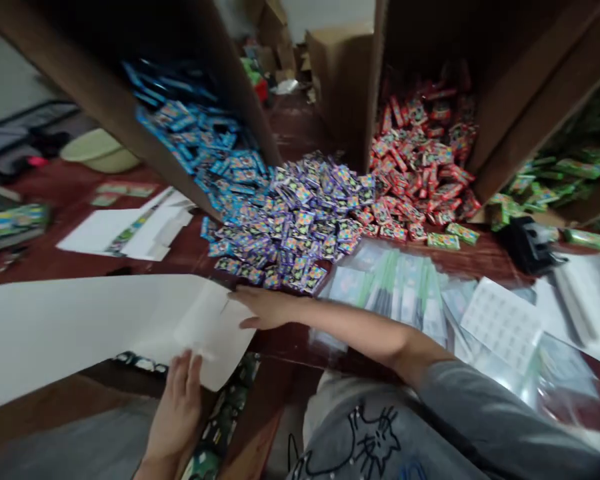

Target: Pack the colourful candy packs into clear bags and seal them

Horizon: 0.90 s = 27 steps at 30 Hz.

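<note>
Your left hand [179, 400] has 3 fingers close together on the white sheet [115, 320], thumb hidden, so I can't tell any pinch; your right hand [270, 308], thumb spread from fingers, meets its right edge, just below purple packets [300, 227]!

I see plain white on the broad sheet [95, 327] at left. Across the upper middle, my packets run bright blue [225, 160], purple with multicoloured patches [300, 220], and red [425, 177]; those at right [535, 193] are green. At lower right, a white card [503, 323] bears rows of grey marks. My grey shirt [375, 430] carries black line-drawing; the table [280, 340] is dark red.
</note>
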{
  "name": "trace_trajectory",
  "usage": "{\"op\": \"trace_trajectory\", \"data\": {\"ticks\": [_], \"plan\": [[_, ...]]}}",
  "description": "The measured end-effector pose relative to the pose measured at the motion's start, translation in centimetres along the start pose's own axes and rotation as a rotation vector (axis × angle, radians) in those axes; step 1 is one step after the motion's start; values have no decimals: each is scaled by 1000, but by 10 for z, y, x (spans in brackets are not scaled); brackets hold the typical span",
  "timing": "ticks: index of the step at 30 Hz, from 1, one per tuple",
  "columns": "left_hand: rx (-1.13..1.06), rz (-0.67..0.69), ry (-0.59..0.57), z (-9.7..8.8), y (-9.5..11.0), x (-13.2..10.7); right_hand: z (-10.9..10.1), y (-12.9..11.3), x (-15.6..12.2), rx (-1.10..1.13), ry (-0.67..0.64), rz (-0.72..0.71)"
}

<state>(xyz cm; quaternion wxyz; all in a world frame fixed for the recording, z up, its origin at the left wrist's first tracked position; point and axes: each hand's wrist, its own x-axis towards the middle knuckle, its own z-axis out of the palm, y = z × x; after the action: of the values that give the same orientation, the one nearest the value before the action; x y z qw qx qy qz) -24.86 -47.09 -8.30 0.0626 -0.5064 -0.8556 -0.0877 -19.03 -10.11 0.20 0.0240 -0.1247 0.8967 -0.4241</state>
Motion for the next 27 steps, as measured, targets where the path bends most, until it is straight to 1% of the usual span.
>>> {"op": "trace_trajectory", "data": {"ticks": [1,3,4,6,7,9,10,12,14,15,16,17,18,19,20,21,22,24,26,27], "plan": [[36,9,8,-4,-8,-2,-10,7,-9,-4,28,-32],[65,-41,14,-17,-16,-1,-36,25,-32,17,163,-117],[61,-85,28,-24,-18,3,-52,36,-46,20,234,-153],[18,-164,71,-31,-22,19,-84,59,-76,15,381,-179],[-13,-194,80,-32,-24,29,-99,69,-92,8,416,-171],[-71,-230,59,-31,-31,53,-126,86,-124,2,511,-93],[-80,-244,42,-32,-33,64,-137,92,-140,0,537,-42],[-1,-284,38,-39,-34,85,-154,100,-174,-26,585,42],[170,-303,103,-54,-25,106,-166,104,-207,-64,606,117],[254,-285,152,-64,-15,119,-171,106,-222,-81,613,156],[309,-237,215,-74,-3,135,-175,106,-235,-88,617,196],[321,-166,262,-83,11,156,-180,107,-245,-81,623,231],[291,-73,298,-91,26,183,-184,106,-251,-68,630,256],[265,-2,315,-98,39,217,-188,105,-253,-57,635,266],[251,42,301,-102,49,256,-192,104,-252,-57,640,260],[245,55,252,-104,55,300,-195,101,-247,-76,640,236],[247,40,188,-104,57,345,-198,98,-241,-114,629,196],[257,-43,89,-100,48,435,-203,91,-228,-227,586,104],[265,-69,46,-91,30,512,-208,86,-224,-336,545,64],[286,-84,-36,-85,20,544,-211,84,-227,-379,536,69]]}}
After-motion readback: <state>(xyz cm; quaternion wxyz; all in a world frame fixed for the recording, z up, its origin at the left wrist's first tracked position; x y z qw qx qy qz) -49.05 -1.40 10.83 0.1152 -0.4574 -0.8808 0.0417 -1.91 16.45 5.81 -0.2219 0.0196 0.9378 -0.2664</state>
